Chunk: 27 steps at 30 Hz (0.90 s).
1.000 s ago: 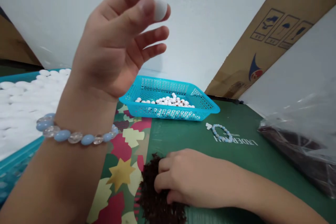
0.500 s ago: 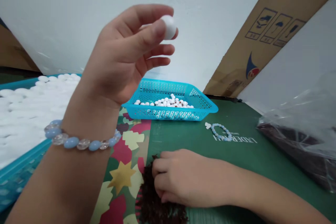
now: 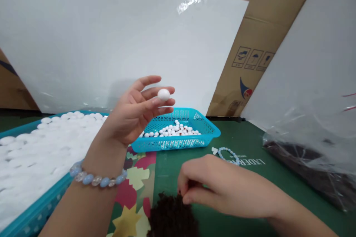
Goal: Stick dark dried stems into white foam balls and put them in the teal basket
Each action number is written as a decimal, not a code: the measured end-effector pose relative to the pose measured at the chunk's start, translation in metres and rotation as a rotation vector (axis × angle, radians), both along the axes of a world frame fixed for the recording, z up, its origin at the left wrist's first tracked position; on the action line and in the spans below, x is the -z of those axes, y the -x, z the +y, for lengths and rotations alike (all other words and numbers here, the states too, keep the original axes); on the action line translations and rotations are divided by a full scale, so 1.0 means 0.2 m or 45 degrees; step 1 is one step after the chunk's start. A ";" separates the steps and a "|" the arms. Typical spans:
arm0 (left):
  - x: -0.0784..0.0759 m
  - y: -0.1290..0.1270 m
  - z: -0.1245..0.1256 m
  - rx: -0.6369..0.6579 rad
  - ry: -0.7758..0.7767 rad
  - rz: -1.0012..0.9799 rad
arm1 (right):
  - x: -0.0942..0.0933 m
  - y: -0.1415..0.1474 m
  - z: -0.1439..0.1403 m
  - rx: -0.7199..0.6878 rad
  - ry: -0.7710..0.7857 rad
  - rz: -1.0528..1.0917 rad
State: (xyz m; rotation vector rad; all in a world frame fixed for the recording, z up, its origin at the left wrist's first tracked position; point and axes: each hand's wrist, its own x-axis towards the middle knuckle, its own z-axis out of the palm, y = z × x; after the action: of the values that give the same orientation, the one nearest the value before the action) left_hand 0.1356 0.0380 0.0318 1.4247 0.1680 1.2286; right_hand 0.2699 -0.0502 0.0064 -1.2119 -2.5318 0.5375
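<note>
My left hand (image 3: 139, 113), wearing a blue and clear bead bracelet (image 3: 96, 180), pinches a small white ball (image 3: 164, 94) between thumb and fingers. It is raised in front of a turquoise perforated basket (image 3: 178, 143), where white balls (image 3: 172, 130) lie, some with small brown bits among them. Low in the middle is a heap of dark brown flaky pieces (image 3: 172, 216). Just above its right edge, my right hand (image 3: 211, 185) is closed in a pinch. Something tiny and dark shows at its fingertips, too small to name.
At left stands a large turquoise basket (image 3: 36, 213) heaped with white balls. On the green surface (image 3: 239, 133) lie a second blue bead bracelet (image 3: 228, 155) and, at right, a clear plastic bag (image 3: 311, 155) of dark brown material. White panels and cardboard (image 3: 222, 96) stand behind.
My left hand has lowered in view with the white ball and turned, its fingers spreading more. My right hand has lifted out of the brown heap and shifted right. The camera view has tilted upward.
</note>
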 end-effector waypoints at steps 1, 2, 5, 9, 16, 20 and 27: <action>0.00 0.00 0.00 0.020 -0.004 -0.006 | -0.01 -0.01 0.00 0.022 -0.012 0.076; 0.01 0.00 0.00 0.041 -0.011 -0.008 | -0.02 -0.03 0.00 0.035 -0.016 0.170; 0.01 0.00 0.00 0.080 -0.012 0.005 | -0.04 -0.06 0.01 0.056 0.000 0.510; 0.02 0.00 -0.01 0.106 0.033 0.035 | -0.08 -0.07 0.02 0.049 -0.059 0.749; 0.02 -0.02 -0.02 0.156 0.029 0.084 | -0.08 -0.01 0.05 -0.123 -0.104 0.293; 0.02 -0.02 -0.03 0.132 0.011 0.108 | -0.03 0.03 0.06 -0.256 -0.103 -0.181; 0.02 -0.01 -0.03 0.116 0.004 0.109 | -0.02 0.05 0.06 -0.347 -0.134 -0.421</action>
State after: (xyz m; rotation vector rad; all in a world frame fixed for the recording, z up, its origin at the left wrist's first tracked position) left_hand 0.1385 0.0311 0.0284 1.4673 0.1615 1.0933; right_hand 0.2593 -0.0386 0.0113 -0.9925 -2.9873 0.2722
